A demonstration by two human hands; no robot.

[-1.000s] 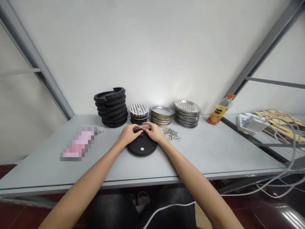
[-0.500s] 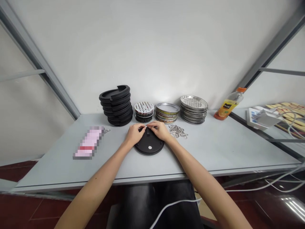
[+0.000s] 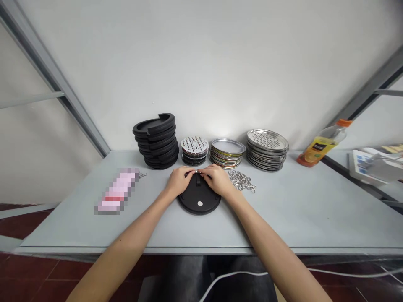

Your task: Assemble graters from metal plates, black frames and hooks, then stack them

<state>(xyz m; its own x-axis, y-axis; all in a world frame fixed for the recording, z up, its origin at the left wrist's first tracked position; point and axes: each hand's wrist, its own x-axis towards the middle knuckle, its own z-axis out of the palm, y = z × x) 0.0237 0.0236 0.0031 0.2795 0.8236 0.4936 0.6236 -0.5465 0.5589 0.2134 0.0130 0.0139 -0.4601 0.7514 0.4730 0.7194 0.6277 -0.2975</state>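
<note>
A round black disc with a raised rim [image 3: 204,196] lies flat at the centre of the frame, directly between and below the 2 bare hands. The left hand [image 3: 179,181] rests at its upper left edge, the right hand [image 3: 218,180] at its upper right, both about equally near. The fingertips of both hands are drawn in almost closed and pinch a small silvery metal piece [image 3: 197,171] at the disc's far edge; its exact shape is too small to tell. The disc is round, without a long axis, but a short black strap [image 3: 198,180] runs from the fingertips toward its middle, pointing at the near edge of the desk [image 3: 176,228]. Below it sits 1 pale round spot [image 3: 200,204].

Just beside the right hand lies a loose pile of silvery metal clasps [image 3: 242,180]. Along the back of the grey desk stand 4 stacks, left to right: notched black rings [image 3: 157,142], perforated shiny discs [image 3: 195,144], shallow silvery lids [image 3: 228,147] and round metal grater plates [image 3: 267,140]. A tilted clear bottle with an orange cap and yellow label [image 3: 324,144] leans at the right. A blurred pink oblong item [image 3: 119,188] lies left of the hands.

Behind is a plain pale wall [image 3: 201,63]; dark red floor tiles [image 3: 28,268] show at the lower left of the frame.
</note>
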